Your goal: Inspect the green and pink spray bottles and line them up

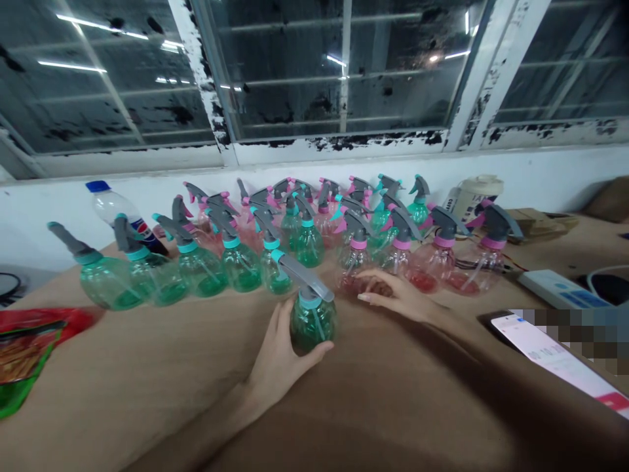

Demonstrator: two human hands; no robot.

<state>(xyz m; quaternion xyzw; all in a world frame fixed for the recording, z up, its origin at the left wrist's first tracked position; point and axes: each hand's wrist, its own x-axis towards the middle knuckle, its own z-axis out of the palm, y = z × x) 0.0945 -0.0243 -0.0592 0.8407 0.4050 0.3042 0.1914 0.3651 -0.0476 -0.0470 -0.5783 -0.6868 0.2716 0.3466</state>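
My left hand (pixel 275 357) is wrapped round the body of a green spray bottle (pixel 314 324) with a grey trigger head and a turquoise collar, upright at the middle of the table. To its right, my right hand (pixel 393 295) has its fingers loosely bent and apart, with nothing seen in them. Its fingertips are close to a pink spray bottle (pixel 351 265); whether they touch it I cannot tell. A front row runs across the table: green bottles (pixel 204 272) on the left, pink bottles (pixel 435 262) on the right.
Behind the front row stand more pink and green spray bottles (pixel 309 242). At the back left is a cola bottle (pixel 105 203), at the back right a cup (pixel 479 196). A red snack bag (pixel 34 354) lies left; a phone (pixel 555 357) and a white box (pixel 560 288) lie right.
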